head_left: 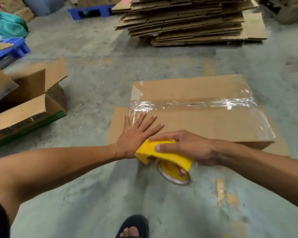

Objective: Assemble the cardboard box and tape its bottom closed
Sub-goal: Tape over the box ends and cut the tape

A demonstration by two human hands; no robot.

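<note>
A brown cardboard box (pixel 205 124) stands on the concrete floor with its bottom flaps folded shut and facing up. Clear shiny tape (pixel 193 104) runs along the centre seam and wraps over both ends. My left hand (pixel 138 133) lies flat with fingers spread on the box's near left corner, pressing tape there. My right hand (pixel 187 146) grips a yellow tape dispenser (pixel 162 154) at the box's near edge, with the tape roll hanging below it, in front of the near edge.
An open cardboard box (pixel 27 107) with raised flaps sits at the left. A tall stack of flattened cartons (pixel 187 19) stands behind. Blue plastic pallets (pixel 86 12) lie at the back left. My sandalled foot (pixel 132 227) is at the bottom.
</note>
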